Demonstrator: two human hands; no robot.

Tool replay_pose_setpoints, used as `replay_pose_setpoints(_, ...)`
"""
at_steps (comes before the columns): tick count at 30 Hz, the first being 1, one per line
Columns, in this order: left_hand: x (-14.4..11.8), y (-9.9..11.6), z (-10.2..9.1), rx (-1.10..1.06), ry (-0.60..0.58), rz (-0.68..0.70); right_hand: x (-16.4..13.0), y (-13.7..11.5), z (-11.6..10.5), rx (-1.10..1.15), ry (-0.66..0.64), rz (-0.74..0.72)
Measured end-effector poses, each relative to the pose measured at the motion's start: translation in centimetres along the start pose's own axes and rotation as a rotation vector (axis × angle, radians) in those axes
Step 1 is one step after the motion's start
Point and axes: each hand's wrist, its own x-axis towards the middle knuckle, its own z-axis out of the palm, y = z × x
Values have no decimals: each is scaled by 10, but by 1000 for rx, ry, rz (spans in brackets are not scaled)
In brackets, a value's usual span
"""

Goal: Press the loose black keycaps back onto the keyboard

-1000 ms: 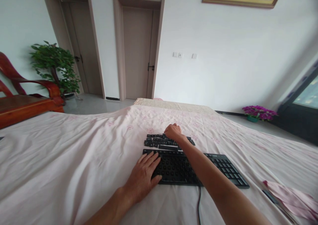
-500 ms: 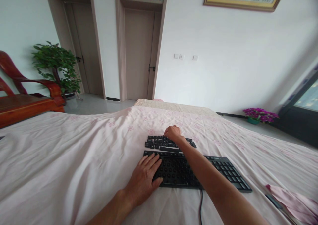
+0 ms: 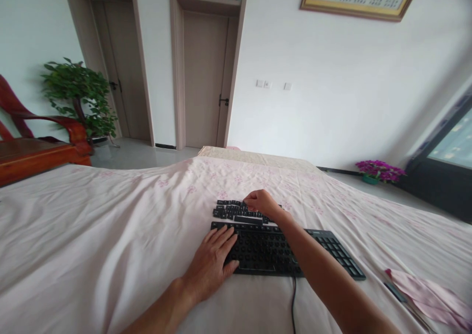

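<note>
Head view: the left hand (image 3: 212, 265) is lying flat, fingers spread and apart, pressing on the left end of the black keyboard (image 3: 280, 250), which is resting on the pink bedsheet (image 3: 110, 226). The right hand (image 3: 262, 202) is reaching past it to the loose keycaps (image 3: 232, 210) laid out in rows just beyond the keyboard's far edge. Compared with half a second ago, this grip is sitting a little nearer and further toward the left grip, its fingers curling down over the right end of the rows (whether they are pinching a cap I cannot tell, since the knuckles are hiding the tips). That shift suggests the hand is picking among the caps while the other is steadying the board.

The keyboard is looking stripped over its main block: bare round sockets are showing beside and ahead of the left grip, while the number pad to the right of the right forearm is keeping its caps. A black cable (image 3: 294, 304) is trailing from the near edge toward the person. A pink cloth (image 3: 424, 294) is lying well to the right of both grips.
</note>
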Motion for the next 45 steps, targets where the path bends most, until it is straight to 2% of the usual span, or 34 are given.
replay_pose_setpoints(2,0,1,-1,-1,14,0,-25,-4,1,77,-33,-41)
replay_pose_setpoints(6,0,2,-3,0,23,-11,-73,-15,4,-26,14,-99)
replay_pose_setpoints(10,0,2,-3,-11,40,-20,-98,-22,10,-139,33,-100)
replay_pose_setpoints(21,0,-2,2,-94,141,-45,-103,-9,30,-149,104,-82)
replay_pose_setpoints(26,-1,-3,3,-126,177,-52,-109,-12,32,-225,154,-138)
replay_pose_setpoints(35,-1,-4,-2,-146,249,-127,-117,-24,29,-475,85,-209)
replay_pose_setpoints(40,-1,-8,0,-198,280,-206,-113,-22,28,-468,71,-166)
replay_pose_setpoints(45,-1,-10,2,-216,277,-220,-111,-17,28,-367,106,-152)
